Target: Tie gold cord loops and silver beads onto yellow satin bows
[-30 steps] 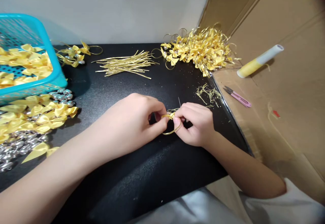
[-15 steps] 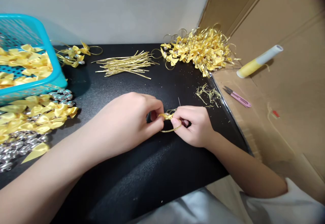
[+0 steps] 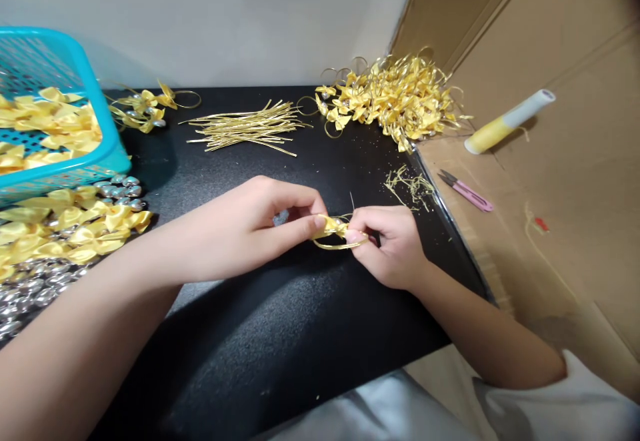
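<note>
Over the black tabletop (image 3: pixel 240 347), my left hand (image 3: pixel 265 227) pinches the left side of a small yellow ribbon bow (image 3: pixel 331 225) between thumb and fingers. A loop of gold cord (image 3: pixel 336 247) hangs from the bow toward me. Closed on the bow's right side is my right hand (image 3: pixel 393 247), its thumb against the cord. A thin needle (image 3: pixel 351 199) sticks up beside my right fingers; its lower part is hidden. Something small and silvery shows at the middle of the bow.
A turquoise basket (image 3: pixel 107 151) of yellow bows stands left, with loose bows (image 3: pixel 90 227) and silver beads (image 3: pixel 45 287) before it. Gold cords (image 3: pixel 245 126), finished-looking bows (image 3: pixel 400 101) and cord clippings (image 3: pixel 410 187) lie behind. Pink thread snips (image 3: pixel 465 191) and a thread spool (image 3: pixel 510 121) are right.
My left hand has turned and its thumb is stretched straighter along the bow. More of the bow shows, and the cord loop has shifted slightly up. My right hand has moved slightly right.
</note>
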Available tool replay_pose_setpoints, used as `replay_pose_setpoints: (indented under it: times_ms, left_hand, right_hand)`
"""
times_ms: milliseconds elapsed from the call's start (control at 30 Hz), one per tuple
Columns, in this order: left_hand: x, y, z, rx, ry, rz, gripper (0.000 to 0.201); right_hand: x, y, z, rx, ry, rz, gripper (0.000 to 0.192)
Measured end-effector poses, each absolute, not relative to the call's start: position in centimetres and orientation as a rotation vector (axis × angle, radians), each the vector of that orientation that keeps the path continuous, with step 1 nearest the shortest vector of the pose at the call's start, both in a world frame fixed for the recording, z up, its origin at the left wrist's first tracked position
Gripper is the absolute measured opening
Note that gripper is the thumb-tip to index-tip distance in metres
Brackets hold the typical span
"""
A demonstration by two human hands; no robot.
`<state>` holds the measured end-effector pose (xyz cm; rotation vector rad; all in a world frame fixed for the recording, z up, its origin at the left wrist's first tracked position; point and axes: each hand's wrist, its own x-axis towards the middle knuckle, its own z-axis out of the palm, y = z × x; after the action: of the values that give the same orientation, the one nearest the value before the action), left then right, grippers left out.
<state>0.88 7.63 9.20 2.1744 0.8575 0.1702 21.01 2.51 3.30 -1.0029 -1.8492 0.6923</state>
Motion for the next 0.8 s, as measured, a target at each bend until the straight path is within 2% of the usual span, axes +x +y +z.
replay_pose_setpoints:
  times_ms: [67, 133, 200, 300, 400, 800]
  left_hand:
    - [0.9, 7.6, 9.1, 2.211, 0.846, 0.289, 0.014]
    - [1.0, 7.2, 9.1, 2.302, 0.867, 0.411, 0.024]
    - [1.3, 6.8, 9.2, 2.441, 0.865, 0.472, 0.023]
    - [1.7, 6.1, 9.5, 2.662, 0.872, 0.415, 0.014]
    - [1.8, 5.9, 9.6, 2.766, 0.931, 0.291, 0.018]
    - [1.3, 7.2, 9.5, 2.625, 1.041, 0.295, 0.017]
  right_hand:
    - [21.0, 2.5, 3.2, -1.071, -1.773, 0.733, 0.023]
    - [20.8, 2.5, 3.0, -1.104, -1.743, 0.734, 0.023]
    - [20.7, 2.4, 2.9, -1.096, -1.765, 0.704, 0.024]
    - [20.4, 2.2, 2.7, -1.061, -1.821, 0.644, 0.025]
    - [20.3, 2.1, 2.6, -1.039, -1.855, 0.589, 0.022]
    - [20.3, 2.2, 2.3, -1.015, -1.942, 0.549, 0.024]
